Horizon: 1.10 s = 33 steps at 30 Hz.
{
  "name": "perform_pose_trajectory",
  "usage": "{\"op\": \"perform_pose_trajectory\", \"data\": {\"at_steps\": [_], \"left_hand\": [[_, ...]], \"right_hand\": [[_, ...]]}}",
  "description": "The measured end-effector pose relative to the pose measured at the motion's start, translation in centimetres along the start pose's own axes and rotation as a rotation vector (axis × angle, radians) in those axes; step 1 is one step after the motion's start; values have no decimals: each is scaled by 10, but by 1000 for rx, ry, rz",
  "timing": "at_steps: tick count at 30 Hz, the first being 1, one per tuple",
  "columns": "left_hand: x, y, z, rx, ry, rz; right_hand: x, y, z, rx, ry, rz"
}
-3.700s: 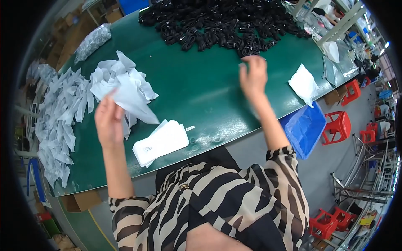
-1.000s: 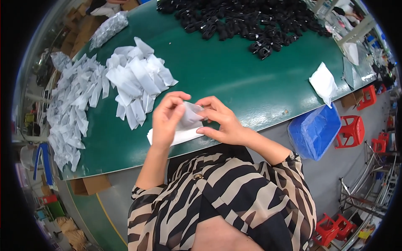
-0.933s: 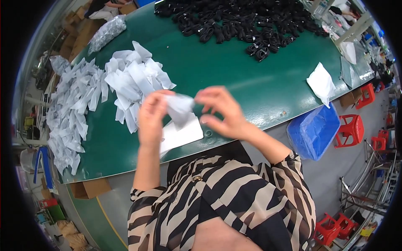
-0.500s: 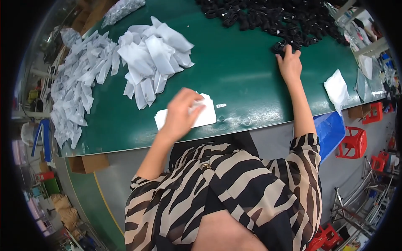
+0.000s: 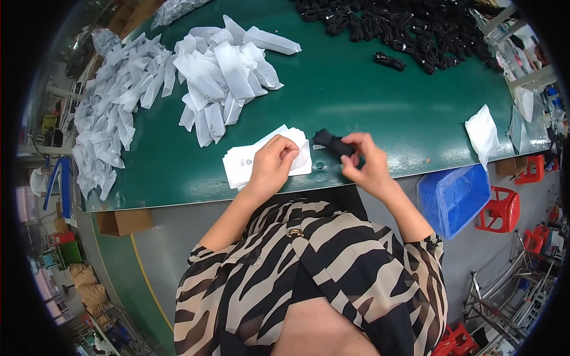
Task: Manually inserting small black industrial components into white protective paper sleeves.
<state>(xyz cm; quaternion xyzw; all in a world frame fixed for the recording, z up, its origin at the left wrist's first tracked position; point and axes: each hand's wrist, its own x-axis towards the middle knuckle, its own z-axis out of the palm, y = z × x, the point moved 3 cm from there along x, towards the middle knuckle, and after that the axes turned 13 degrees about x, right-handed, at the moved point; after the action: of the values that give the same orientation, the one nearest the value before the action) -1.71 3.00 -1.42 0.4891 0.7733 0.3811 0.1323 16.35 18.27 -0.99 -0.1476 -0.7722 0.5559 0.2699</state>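
Note:
My right hand (image 5: 369, 163) grips a black bundled cable (image 5: 335, 143) just above the table, close to the right end of a fanned stack of flat white bags (image 5: 238, 168). My left hand (image 5: 274, 161) lies over that stack, thumb and forefinger pinched on the edge of the top bag (image 5: 302, 155). Beyond the stack is a heap of filled white translucent bags (image 5: 228, 71). At the far right spreads a large pile of black bundled cables (image 5: 409, 29). One loose cable bundle (image 5: 389, 60) sits a little apart from it.
More filled bags (image 5: 113, 113) cover the left of the green table (image 5: 356, 95). A white plastic bag (image 5: 483, 133) hangs at the right edge. Below stand a lined blue bin (image 5: 454, 199), a red stool (image 5: 503, 210) and a cardboard box (image 5: 124, 222).
My right hand has come back from the cable pile toward me, bringing a cable bundle. My left hand has settled on the white bags. One filled bag now sticks out rightward from the heap.

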Motion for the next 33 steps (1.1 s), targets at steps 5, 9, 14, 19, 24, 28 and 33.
{"op": "perform_pose_trajectory", "data": {"at_steps": [5, 9, 14, 19, 24, 28, 33], "left_hand": [[0, -4, 1, -63, 11, -15], [0, 12, -3, -77, -10, 127], [5, 29, -11, 74, 23, 352], [12, 32, -20, 94, 79, 350], [12, 43, -26, 181, 112, 412], [16, 30, -31, 59, 174, 270], [14, 42, -31, 47, 119, 295]], "right_hand": [[0, -12, 12, -119, -179, -303], [3, -9, 16, -17, -301, -59], [6, 11, 23, 503, -167, 358], [20, -8, 23, 256, -224, 19], [25, 5, 33, 687, -32, 439], [28, -26, 31, 36, -146, -481], [33, -18, 34, 266, -46, -160]]}}
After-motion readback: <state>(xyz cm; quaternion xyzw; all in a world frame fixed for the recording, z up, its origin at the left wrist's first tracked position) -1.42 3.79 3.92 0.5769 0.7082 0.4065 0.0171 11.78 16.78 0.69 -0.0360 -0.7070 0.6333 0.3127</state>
